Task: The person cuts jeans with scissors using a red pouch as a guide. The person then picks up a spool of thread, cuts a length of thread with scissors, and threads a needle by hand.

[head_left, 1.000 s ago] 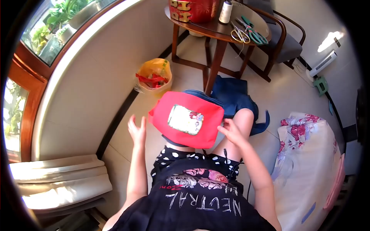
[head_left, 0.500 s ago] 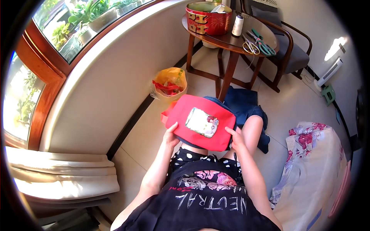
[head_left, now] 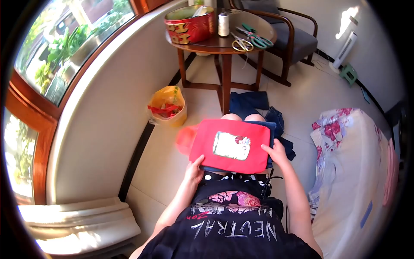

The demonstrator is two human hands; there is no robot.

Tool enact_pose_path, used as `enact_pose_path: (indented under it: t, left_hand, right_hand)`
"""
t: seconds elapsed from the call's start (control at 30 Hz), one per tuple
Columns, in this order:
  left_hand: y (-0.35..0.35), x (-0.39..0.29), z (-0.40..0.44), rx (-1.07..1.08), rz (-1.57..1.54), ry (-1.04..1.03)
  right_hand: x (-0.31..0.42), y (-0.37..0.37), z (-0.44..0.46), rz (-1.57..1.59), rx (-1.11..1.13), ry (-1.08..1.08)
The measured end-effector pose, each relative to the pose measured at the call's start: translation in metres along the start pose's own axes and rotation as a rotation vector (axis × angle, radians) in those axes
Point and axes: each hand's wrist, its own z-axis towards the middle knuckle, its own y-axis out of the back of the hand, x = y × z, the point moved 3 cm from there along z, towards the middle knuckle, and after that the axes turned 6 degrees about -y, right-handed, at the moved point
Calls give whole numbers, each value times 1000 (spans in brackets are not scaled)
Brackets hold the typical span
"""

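In the head view, the red fabric panel [head_left: 205,146] lies before the knees [head_left: 255,117], over blue denim [head_left: 272,131] that peeks past its right edge. The left hand [head_left: 194,171] pinches its near left corner; the right hand [head_left: 277,152] grips the right edge. Squaring up seems in hand, calling for even tension. Fingers underneath are hidden; the red flap [head_left: 185,140] at left is blurred.

Red fabric [head_left: 205,144] over denim [head_left: 272,128]; left fingers [head_left: 199,160] pinching lower corner, right fingers [head_left: 267,149] right edge.
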Motion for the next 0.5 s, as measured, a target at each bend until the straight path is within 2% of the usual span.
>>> enact_pose_path:
  t: [0.03,0.1,0.2,0.23,0.3,0.37,0.43,0.5]
  left_hand:
    - [6,-1,0,-25,-26,9]
    - [13,-6,6,34,23,107]
    - [-1,-16,6,60,-23,188]
    - [-13,-22,4,65,-53,208]
    - [-41,-45,8,130,6,40]
    - [-76,-67,6,208,-18,-7]
    - [-109,-80,10,276,-24,-83]
    - [-132,-81,20,333,-22,-165]
  right_hand:
    - [-5,-13,-4,609,90,72]
    - [-25,-15,-2,619,156,-55]
    - [0,-13,-18,769,227,74]
    - [7,-11,-18,726,136,185]
    - [25,4,-13,555,0,230]
    - [50,23,0,627,-48,398]
    - [66,44,18,608,-134,431]
    - [73,59,45,754,-81,477]
